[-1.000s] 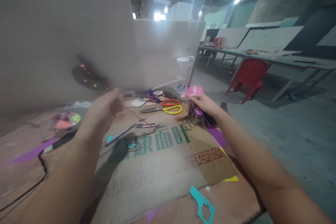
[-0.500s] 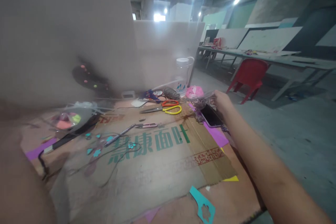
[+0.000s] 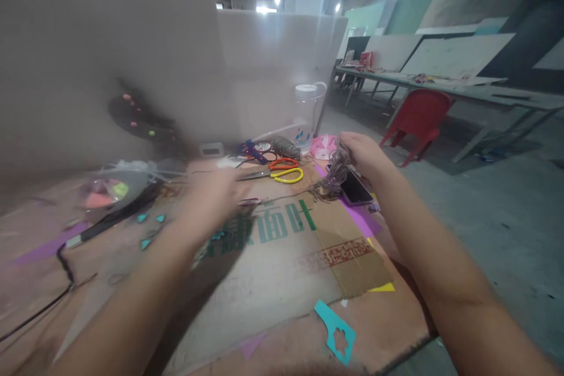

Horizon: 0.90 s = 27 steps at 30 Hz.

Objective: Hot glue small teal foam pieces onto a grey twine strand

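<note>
My right hand (image 3: 362, 151) is closed on a tangle of grey-brown cord (image 3: 338, 167), lifting part of it at the far right of the table. Beneath the cord and hand lies a dark-screened phone (image 3: 356, 188). Smeared by motion, my left hand (image 3: 215, 188) is over the far left part of a printed cardboard sheet (image 3: 282, 273); its fingers are unclear. Just right of it are scissors with red and yellow handles (image 3: 288, 171) and small thread snips (image 3: 250, 201), partly hidden by the fingers. Small teal paper shapes (image 3: 159, 218) lie left of my left forearm.
A clear lidded jar (image 3: 306, 108), a grey yarn bundle (image 3: 286, 147) and a pink packet (image 3: 324, 145) stand along the back. Bagged coloured pieces (image 3: 106, 192) lie left. A teal paper cut-out (image 3: 338, 335) lies at the front. A red chair (image 3: 416, 123) stands beyond.
My left hand has come in from the left over the cardboard, covering the pen and some teal pieces. My right hand has pulled the cord slightly up and left.
</note>
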Motion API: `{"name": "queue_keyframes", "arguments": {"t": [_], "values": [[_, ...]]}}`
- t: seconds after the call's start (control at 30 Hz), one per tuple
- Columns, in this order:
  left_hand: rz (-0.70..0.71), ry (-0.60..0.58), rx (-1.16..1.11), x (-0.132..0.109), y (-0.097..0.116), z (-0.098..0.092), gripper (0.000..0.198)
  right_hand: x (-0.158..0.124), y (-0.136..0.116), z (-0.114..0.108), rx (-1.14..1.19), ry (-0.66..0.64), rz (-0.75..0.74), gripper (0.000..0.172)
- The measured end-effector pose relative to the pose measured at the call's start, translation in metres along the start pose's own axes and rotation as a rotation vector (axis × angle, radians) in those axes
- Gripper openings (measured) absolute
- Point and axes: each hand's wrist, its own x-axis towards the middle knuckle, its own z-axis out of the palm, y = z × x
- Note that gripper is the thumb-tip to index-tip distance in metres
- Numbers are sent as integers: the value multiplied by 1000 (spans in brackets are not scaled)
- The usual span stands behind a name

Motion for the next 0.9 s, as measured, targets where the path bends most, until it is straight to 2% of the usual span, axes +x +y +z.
{"name": "queue_keyframes", "arguments": {"t": [0.07,0.13,0.2,0.27,0.33,0.4,0.43,0.47,0.53,0.6,0.63,0.67,0.7,0.77,0.8,0.9], "values": [[148,-128,-90,21,35,49,30,0,-6,1,56,-19,-15,40],[201,-180,-138,37,54,89,32,-1,-11,0,137,-62,-33,42],[223,-221,-183,47,61,115,27,-2,-15,-3,191,-97,-59,42],[204,-235,-228,52,59,125,17,-1,-14,-9,88,-75,-98,39],[169,-240,-287,52,54,120,23,2,-8,-16,-121,-35,-121,31],[140,-234,-360,51,46,106,31,3,-1,-19,-294,-15,-116,15],[132,-221,-396,50,43,98,32,3,2,-19,-335,-22,-105,15],[121,-203,-432,48,40,90,32,1,4,-15,-351,-63,-92,22],[85,-174,-496,45,36,78,31,-7,5,-1,-353,-268,-77,36],[41,-164,-563,42,33,71,30,-19,3,22,-346,-565,-94,49],[19,-165,-600,41,32,69,30,-25,2,34,-369,-646,-133,56],[-4,-168,-640,39,31,67,29,-30,1,45,-410,-666,-182,58],[-27,-171,-682,37,29,65,28,-33,1,54,-454,-660,-212,49],[-76,-163,-764,34,25,57,26,-34,3,62,-516,-633,-214,19],[-100,-150,-800,33,22,51,25,-31,6,60,-532,-611,-201,11],[-150,-63,-881,27,9,28,24,-13,16,37,-554,-490,-162,19]]}}
